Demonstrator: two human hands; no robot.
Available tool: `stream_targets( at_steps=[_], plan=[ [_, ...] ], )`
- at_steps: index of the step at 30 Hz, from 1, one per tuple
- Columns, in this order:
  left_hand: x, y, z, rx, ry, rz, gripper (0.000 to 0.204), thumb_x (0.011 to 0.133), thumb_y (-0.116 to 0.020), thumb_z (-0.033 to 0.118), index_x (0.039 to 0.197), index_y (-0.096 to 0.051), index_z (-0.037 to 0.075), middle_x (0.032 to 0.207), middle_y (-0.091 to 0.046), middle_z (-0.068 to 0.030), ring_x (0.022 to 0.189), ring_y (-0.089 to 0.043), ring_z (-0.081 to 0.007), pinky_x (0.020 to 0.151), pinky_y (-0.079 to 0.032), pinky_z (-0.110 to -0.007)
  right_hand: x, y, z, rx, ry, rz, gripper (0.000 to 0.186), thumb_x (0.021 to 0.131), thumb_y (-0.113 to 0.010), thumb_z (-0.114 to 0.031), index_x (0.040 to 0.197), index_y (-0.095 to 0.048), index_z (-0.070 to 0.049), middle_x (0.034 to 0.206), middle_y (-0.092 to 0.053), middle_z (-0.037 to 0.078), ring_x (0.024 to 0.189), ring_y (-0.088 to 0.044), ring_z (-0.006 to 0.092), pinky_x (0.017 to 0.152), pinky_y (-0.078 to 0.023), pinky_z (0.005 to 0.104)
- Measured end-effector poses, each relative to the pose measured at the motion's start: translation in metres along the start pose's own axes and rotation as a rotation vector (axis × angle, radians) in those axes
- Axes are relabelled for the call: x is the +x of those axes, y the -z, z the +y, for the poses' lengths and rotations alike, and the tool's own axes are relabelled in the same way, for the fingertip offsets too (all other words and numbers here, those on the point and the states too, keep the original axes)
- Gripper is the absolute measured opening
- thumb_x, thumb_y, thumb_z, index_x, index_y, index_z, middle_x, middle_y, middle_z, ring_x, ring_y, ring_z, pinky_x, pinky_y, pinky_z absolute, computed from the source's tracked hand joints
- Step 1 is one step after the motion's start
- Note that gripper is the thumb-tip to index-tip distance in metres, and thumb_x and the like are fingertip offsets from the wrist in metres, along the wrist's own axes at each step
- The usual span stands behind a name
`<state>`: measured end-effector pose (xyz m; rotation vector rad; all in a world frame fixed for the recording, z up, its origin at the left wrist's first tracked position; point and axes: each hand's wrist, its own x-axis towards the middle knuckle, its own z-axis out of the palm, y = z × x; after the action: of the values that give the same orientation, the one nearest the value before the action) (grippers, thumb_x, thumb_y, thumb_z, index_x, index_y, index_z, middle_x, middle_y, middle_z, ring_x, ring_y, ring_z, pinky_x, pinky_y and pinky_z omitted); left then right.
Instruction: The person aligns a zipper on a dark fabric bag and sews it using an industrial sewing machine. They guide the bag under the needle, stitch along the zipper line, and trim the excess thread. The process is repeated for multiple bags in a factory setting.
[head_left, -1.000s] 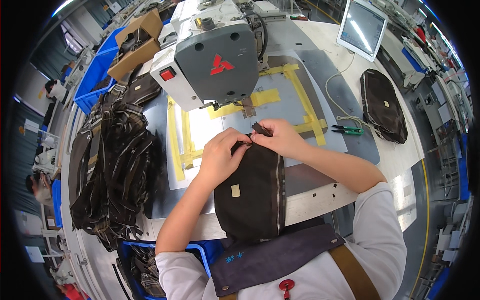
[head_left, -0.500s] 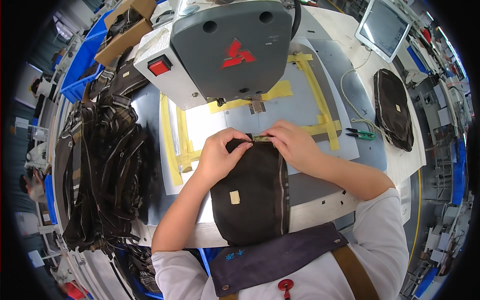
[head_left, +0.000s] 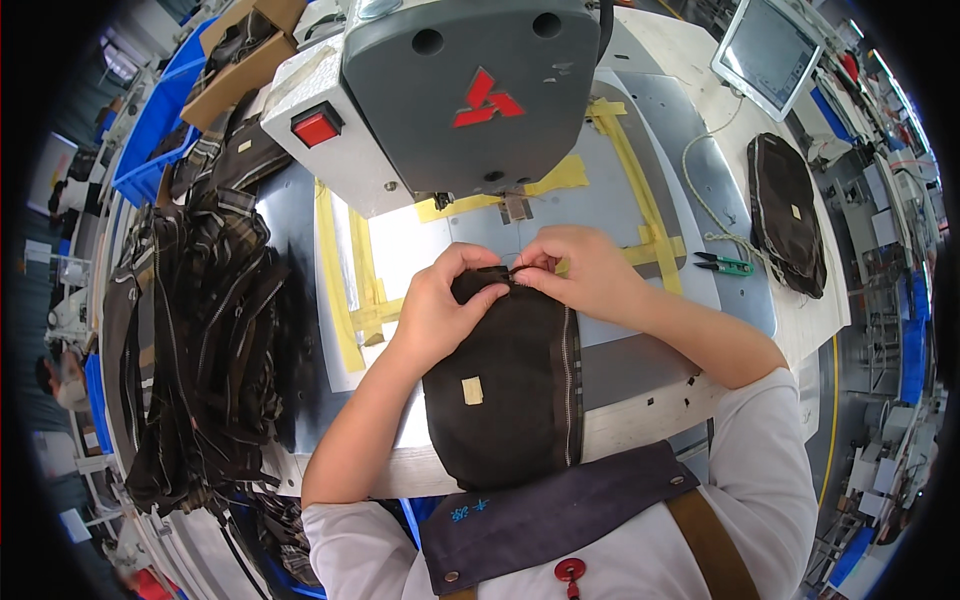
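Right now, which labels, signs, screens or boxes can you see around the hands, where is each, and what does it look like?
Small tag: pale yellow rectangle on the dark fabric piece below the left hand.
Emblem: red three-pointed mark on the grey sewing machine head.
Screen: pale tilted panel, upper right.
Cardboard box: brown, open, upper left on a blue bin.
Tag: pale square on the dark bag piece, right.

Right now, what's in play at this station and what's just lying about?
In play: left hand and right hand pinching the top edge of the dark fabric piece, under the sewing machine head.
Lying about: green snips, dark stack, finished piece, screen.
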<state>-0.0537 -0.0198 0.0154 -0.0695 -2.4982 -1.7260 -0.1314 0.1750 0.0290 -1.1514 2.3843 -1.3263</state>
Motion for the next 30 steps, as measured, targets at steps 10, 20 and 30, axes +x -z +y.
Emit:
stream_targets(
  at_steps=[10, 20, 30],
  plan=[
    [0.0, -0.001, 0.002, 0.12, -0.125, -0.006, 0.018, 0.077, -0.073, 0.005, 0.093, -0.064, 0.003, 0.088, -0.068, -0.0088, 0.081, -0.066, -0.0245, 0.074, -0.051, -0.03, 0.004, -0.006, 0.001, -0.13, 0.079, 0.028, 0.012, 0.077, -0.069, -0.017, 0.078, -0.065, -0.007, 0.07, -0.057, 0.004, 0.068, -0.057, 0.023, 0.06, -0.046, 0.0354],
    [-0.002, 0.0, -0.003, 0.143, -0.18, -0.07, 0.012, 0.075, -0.071, 0.0, 0.085, -0.065, 0.003, 0.084, -0.067, -0.0068, 0.078, -0.066, -0.0238, 0.07, -0.051, -0.03, 0.005, 0.004, 0.007, 0.048, 0.075, -0.054, 0.013, 0.08, -0.069, -0.016, 0.078, -0.065, -0.004, 0.078, -0.063, 0.005, 0.075, -0.061, 0.0203, 0.066, -0.049, 0.0315],
    [0.003, 0.003, 0.005, 0.046, 0.118, -0.158, 0.009, 0.079, -0.069, -0.003, 0.084, -0.062, -0.001, 0.08, -0.066, -0.0049, 0.076, -0.061, -0.0093, 0.074, -0.048, -0.024, 0.014, -0.006, 0.015, 0.311, -0.377, -0.28, 0.016, 0.087, -0.064, -0.015, 0.092, -0.065, 0.0, 0.081, -0.065, 0.002, 0.078, -0.061, 0.0095, 0.072, -0.048, 0.0239]
  ],
)
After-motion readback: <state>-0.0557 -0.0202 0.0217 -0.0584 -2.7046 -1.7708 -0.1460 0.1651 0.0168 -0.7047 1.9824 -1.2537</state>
